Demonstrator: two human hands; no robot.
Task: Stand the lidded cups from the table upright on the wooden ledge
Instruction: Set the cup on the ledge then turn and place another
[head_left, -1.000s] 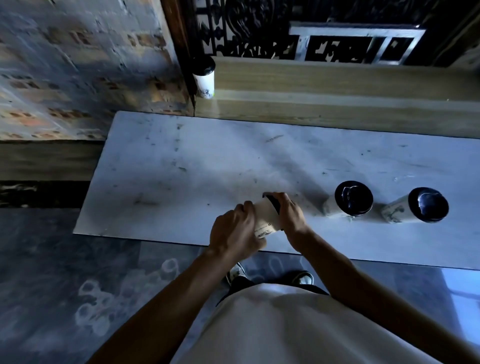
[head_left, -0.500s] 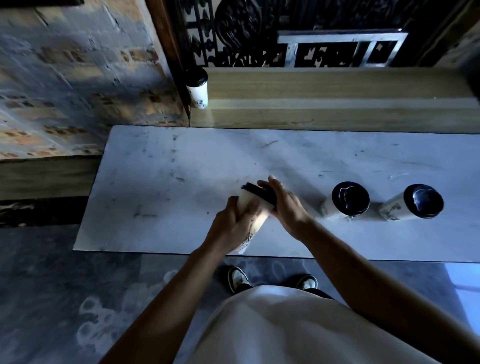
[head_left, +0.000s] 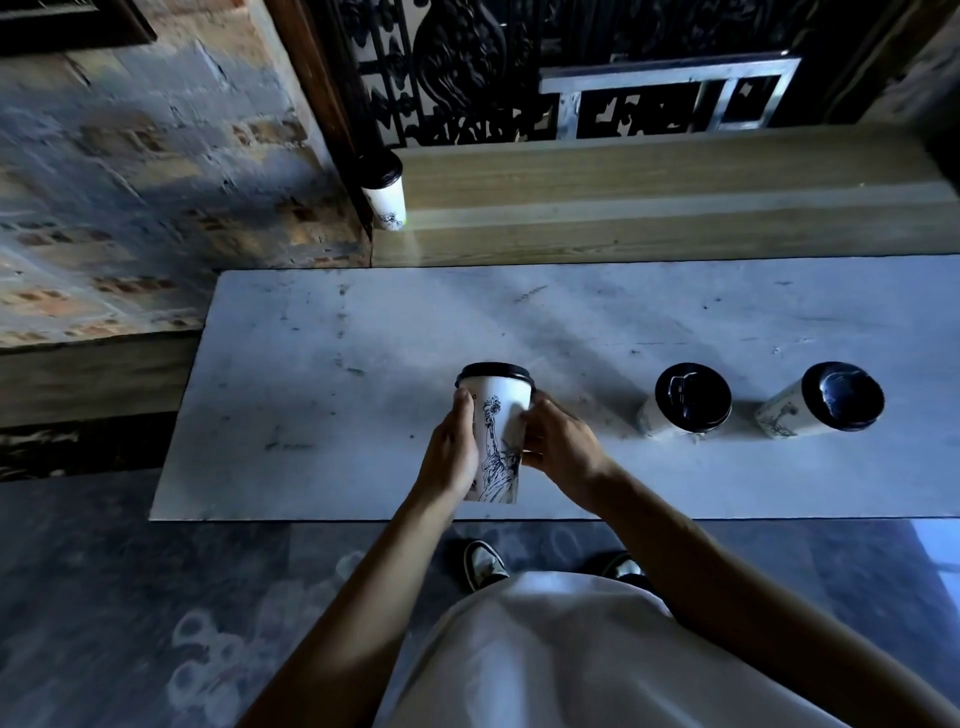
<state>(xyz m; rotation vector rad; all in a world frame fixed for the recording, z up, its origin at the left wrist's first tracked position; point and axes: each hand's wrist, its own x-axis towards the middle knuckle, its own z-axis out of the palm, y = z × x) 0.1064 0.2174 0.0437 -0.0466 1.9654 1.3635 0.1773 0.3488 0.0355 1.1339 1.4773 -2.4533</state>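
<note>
Both hands, the left hand (head_left: 451, 451) and the right hand (head_left: 558, 448), grip the white cup (head_left: 497, 415) by its sides, lid up. It is best to carry it level toward 11 o'clock and set it flat on the wooden ledge (head_left: 649, 179), beside the cup already standing there (head_left: 387, 195).

Both bare forearms reach forward from the bottom of the view and converge toward the middle. The left hand (head_left: 451, 451) is turned with its back to the left, fingers pointing up and forward, thumb on the near side. The right hand (head_left: 558, 446) faces it, back to the right, fingers curled inward. Each grip wraps a side of the same cup (head_left: 497, 435), held upright between the palms.
</note>
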